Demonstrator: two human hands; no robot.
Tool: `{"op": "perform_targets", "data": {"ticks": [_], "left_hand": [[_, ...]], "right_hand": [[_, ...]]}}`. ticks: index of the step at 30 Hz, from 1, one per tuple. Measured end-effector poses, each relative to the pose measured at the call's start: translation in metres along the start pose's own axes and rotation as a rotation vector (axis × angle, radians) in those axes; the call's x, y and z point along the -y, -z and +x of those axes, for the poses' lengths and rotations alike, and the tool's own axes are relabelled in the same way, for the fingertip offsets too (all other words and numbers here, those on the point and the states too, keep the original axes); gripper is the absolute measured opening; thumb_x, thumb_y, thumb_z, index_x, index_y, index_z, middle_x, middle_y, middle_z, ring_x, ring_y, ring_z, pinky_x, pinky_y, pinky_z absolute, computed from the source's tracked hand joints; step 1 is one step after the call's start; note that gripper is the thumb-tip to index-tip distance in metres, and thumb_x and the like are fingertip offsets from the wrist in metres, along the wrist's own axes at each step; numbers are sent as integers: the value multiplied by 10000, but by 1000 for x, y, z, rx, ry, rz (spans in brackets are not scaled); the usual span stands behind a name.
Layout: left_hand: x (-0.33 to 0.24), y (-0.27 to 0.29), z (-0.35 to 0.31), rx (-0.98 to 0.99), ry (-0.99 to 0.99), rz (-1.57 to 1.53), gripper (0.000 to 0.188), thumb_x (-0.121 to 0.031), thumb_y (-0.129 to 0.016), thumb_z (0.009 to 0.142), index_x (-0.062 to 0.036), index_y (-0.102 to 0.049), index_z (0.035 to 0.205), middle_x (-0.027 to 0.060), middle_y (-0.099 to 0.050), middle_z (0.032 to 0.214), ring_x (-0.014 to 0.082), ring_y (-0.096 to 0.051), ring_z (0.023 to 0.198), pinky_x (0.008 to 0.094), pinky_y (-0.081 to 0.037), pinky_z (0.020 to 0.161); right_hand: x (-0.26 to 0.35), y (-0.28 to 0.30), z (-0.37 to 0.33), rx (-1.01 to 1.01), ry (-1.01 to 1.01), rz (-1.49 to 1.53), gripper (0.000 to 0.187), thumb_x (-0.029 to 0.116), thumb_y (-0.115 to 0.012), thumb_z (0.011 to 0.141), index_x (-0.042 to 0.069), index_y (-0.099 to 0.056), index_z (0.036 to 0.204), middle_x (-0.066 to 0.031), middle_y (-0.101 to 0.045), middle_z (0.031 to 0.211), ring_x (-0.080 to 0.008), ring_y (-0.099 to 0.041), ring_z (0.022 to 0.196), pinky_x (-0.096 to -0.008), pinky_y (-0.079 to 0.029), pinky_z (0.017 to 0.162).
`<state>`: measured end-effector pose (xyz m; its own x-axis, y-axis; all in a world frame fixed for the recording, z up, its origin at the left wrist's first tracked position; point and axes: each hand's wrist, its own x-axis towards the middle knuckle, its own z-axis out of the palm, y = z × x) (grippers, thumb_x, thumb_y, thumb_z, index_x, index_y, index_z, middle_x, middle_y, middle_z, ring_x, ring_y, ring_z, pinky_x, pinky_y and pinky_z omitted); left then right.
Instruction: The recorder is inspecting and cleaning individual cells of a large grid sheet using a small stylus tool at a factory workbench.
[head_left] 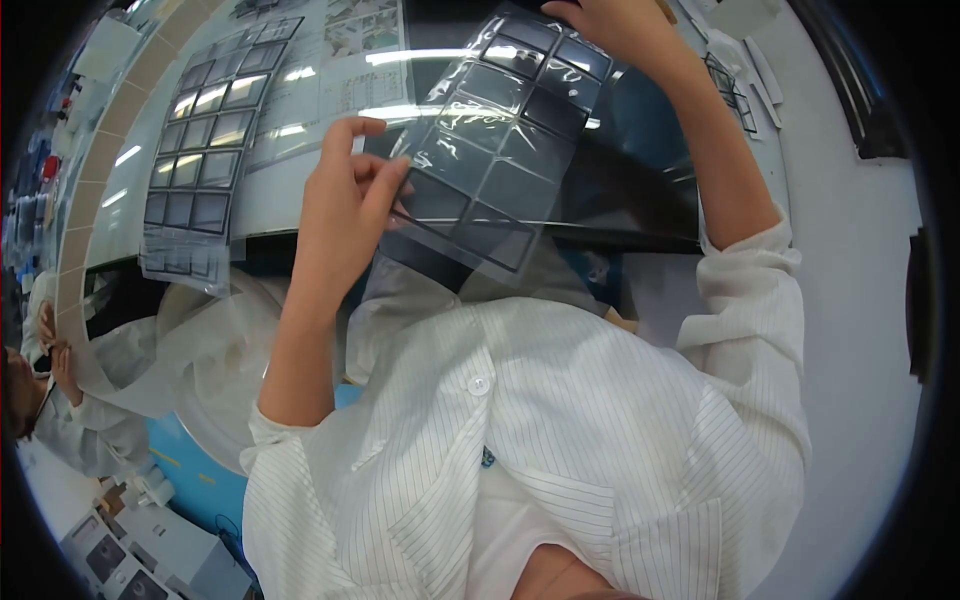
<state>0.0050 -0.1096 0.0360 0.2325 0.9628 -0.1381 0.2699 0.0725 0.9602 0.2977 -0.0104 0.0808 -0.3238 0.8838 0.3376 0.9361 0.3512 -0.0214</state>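
Note:
A clear plastic sheet (500,150) carrying rows of dark-framed rectangular pieces hangs tilted in front of me, over the table's near edge. My left hand (345,205) pinches its near left border between thumb and fingers, with the index finger raised away. At the sheet's far right corner is my right hand (625,30). The top of the picture cuts off most of its fingers, so its grip does not show. Glare covers parts of the sheet. To the left, similar sheets (205,140) with framed rectangles lie on the table, their near end overhanging its edge.
A printed paper (350,80) lies on the glossy table beside a dark surface (640,150). More black frames (730,90) lie at the far right. Below the left table edge stands a round whitish tub (215,370). Another person's hands (62,365) are at the far left.

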Motion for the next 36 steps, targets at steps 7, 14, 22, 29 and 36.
{"op": "perform_targets", "data": {"ticks": [7,14,22,29,36], "left_hand": [[28,-8,-45,167,56,-275,566,-12,-602,916,-76,-414,1446,35,-645,760,57,-595,664,181,-503,577],[45,-6,-42,301,24,-274,549,-5,-618,903,-65,-452,1423,36,-658,819,80,-635,764,215,-545,691],[43,0,-38,388,128,-352,555,22,-613,888,-79,-465,1413,77,-692,873,99,-672,796,223,-566,673],[40,7,-36,451,172,-376,563,17,-616,885,-88,-461,1416,92,-713,829,96,-678,721,206,-557,649],[42,8,-34,480,186,-380,580,-21,-641,880,-94,-455,1425,92,-718,814,90,-672,664,194,-517,595]], "right_hand": [[63,4,-88,55,135,433,208,168,-554,976,16,-629,1096,-86,-523,877,-200,-525,759,-292,-423,688],[103,14,-129,51,118,605,303,-14,-719,788,89,-723,1073,-41,-531,766,-136,-516,621,-250,-416,531],[133,-1,-135,41,225,563,330,-7,-739,771,100,-715,1082,-28,-523,726,-132,-495,547,-255,-398,472],[142,-15,-127,54,256,540,340,-11,-728,750,105,-713,1068,-28,-537,728,-138,-542,577,-261,-432,481],[155,-17,-118,83,289,428,315,16,-718,721,111,-713,1022,-18,-539,741,-155,-571,605,-275,-449,494]]}}
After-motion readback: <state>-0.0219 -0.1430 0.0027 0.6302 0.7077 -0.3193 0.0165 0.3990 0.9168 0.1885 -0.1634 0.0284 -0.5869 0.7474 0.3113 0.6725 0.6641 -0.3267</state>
